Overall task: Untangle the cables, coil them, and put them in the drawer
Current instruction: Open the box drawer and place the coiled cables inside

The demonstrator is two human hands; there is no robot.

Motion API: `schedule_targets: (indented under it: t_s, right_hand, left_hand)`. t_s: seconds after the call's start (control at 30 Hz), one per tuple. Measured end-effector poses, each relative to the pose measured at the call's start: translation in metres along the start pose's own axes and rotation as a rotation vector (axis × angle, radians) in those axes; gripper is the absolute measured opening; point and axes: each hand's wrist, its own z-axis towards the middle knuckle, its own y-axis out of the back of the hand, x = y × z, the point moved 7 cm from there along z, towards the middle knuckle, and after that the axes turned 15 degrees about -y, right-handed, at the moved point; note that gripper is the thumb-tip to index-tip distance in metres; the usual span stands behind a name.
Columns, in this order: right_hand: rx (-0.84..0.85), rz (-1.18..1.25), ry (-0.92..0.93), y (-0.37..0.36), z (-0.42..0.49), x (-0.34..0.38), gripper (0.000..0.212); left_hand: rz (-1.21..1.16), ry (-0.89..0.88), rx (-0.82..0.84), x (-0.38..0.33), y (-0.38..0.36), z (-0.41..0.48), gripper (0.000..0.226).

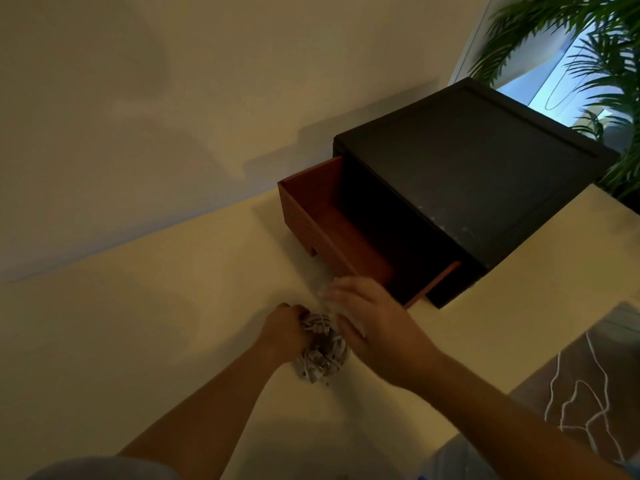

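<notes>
A tangled ball of white cables (320,351) lies on the pale table (156,323) in front of me. My left hand (284,329) grips the ball's upper left side. My right hand (367,320) hovers over its right side, blurred, and I cannot tell whether it pinches a strand. Just beyond the hands stands a black box (478,168) with its brown wooden drawer (311,209) pulled out toward me; the drawer looks to hold nothing.
A second white cable (585,403) hangs loose over the table's right edge onto a lower surface. A green palm plant (595,46) stands behind the box by a window. A plain wall runs along the table's far side.
</notes>
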Motion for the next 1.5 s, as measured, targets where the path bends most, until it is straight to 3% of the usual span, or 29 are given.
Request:
schedule_targets:
  t_s: [0.1, 0.23, 0.37, 0.43, 0.67, 0.93, 1.23, 1.5]
  right_hand:
    - [0.062, 0.039, -0.022, -0.038, -0.011, -0.007, 0.035]
    - [0.212, -0.026, -0.175, -0.080, -0.017, -0.030, 0.052]
    - [0.358, -0.015, -0.259, -0.103, -0.023, -0.032, 0.064]
    - [0.384, 0.048, -0.276, -0.105, -0.024, -0.026, 0.065]
    - [0.194, 0.236, -0.197, -0.055, -0.005, 0.005, 0.062]
    - [0.065, 0.166, -0.276, 0.048, 0.034, 0.007, 0.064]
    - [0.180, 0.182, -0.421, 0.070, 0.082, -0.058, 0.088]
    - [0.260, 0.155, -0.453, 0.033, 0.117, -0.104, 0.094]
  left_hand:
    - [-0.139, 0.045, -0.090, 0.006, 0.001, -0.016, 0.065]
    - [-0.287, 0.065, -0.164, 0.020, -0.001, -0.037, 0.042]
    - [-0.379, 0.058, -0.223, 0.022, 0.006, -0.057, 0.047]
    - [-0.409, 0.057, -0.264, 0.021, 0.016, -0.062, 0.038]
    - [-0.337, -0.055, -0.366, -0.012, 0.093, -0.065, 0.030]
    - [-0.370, -0.188, -0.503, -0.085, 0.174, -0.035, 0.031]
    - [-0.337, -0.157, -0.369, -0.114, 0.165, 0.050, 0.042]
    - [-0.151, -0.093, -0.240, -0.107, 0.154, 0.103, 0.027]
